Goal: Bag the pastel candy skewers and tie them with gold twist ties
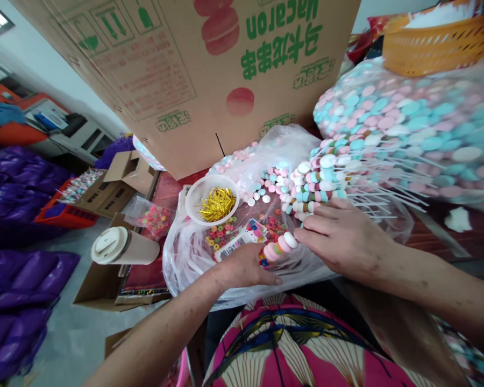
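Here, a short candy row (277, 249) of pink, yellowish and white pieces lies between two bare hands, above the clear plastic (185, 271) and close to the person's patterned clothing (282, 349). The left hand (244, 264) grasps its lower end, the thumb on the near side and the other fingers largely hidden, presumably so that the pieces stay pressed together in line. The right hand (341, 236) reaches in from the opposite side, its fingers bent and the tips at the white end piece; whether they pinch it or merely touch it cannot be told, nor is a stick visible within the row. Just beyond, loaded skewers (322, 185) are heaped with their bare ends pointing rightward, an arrangement that probably keeps the candied parts together. A white bowl (191, 201) gathers gold strips (218, 205), likely to stop such thin pieces scattering, while ring candies (220, 234) lie loose nearby, apparently for easy reach. At the right bulges a bag (423, 126) of pastel discs, near a tall carton (177, 64).
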### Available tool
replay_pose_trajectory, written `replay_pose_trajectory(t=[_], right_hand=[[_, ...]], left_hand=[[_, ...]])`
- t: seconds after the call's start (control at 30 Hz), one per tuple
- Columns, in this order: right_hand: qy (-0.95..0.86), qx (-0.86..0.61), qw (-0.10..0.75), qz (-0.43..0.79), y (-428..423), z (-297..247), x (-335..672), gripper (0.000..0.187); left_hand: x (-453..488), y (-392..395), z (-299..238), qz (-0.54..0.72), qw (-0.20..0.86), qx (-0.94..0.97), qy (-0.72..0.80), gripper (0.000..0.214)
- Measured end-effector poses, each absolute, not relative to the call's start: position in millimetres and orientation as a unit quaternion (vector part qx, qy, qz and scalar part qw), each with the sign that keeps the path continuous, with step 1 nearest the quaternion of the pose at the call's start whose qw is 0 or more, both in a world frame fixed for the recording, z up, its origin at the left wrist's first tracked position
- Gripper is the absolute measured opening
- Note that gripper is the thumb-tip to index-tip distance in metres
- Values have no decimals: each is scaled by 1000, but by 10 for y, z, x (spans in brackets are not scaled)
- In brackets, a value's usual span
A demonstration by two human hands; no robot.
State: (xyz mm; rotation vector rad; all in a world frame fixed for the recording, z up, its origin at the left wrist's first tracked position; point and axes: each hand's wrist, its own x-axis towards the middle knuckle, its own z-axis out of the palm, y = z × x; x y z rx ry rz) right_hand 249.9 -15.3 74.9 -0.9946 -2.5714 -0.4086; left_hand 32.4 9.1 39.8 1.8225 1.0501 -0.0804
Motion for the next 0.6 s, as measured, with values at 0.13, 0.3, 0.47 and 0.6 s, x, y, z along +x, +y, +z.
replay_pose_trajectory(t=[0.13, 0.3, 0.47, 0.6], right_hand=[[-898, -378, 171, -148, -227, 683, 2405, 21], [-906, -373, 178, -90, -325, 427, 2482, 19], [-906, -373, 182, -83, -355, 424, 2445, 20], [-900, -374, 199, -105, -303, 452, 2345, 23]], left_hand=[[321, 65, 381, 6, 495, 697, 518, 42], [263, 27, 408, 38, 476, 694, 539, 38], [385, -22, 383, -6, 395, 746, 536, 33], [503, -14, 334, 6, 418, 748, 515, 37]])
